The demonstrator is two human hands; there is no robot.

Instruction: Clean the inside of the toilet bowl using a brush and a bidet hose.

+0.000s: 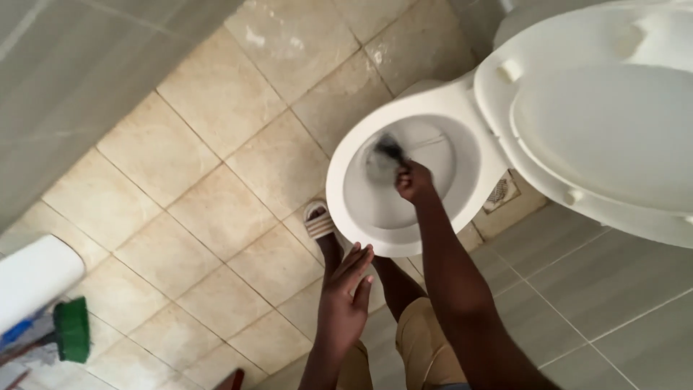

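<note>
My right hand (413,180) reaches into the white toilet bowl (346,195) and is closed on a dark scrubbing pad or brush (387,150), blurred, pressed against the inner wall of the bowl. My left hand (345,292) hangs in front of the bowl with flat fingers together, holding nothing. The toilet seat and lid (599,123) are raised at the right.
My foot in a beige slide sandal (318,220) stands on the beige tiled floor (216,217) beside the bowl. A floor drain grate (501,192) lies behind the bowl. A green brush head (73,329) and a white object (32,278) sit at the lower left, below a grey tiled wall (65,72).
</note>
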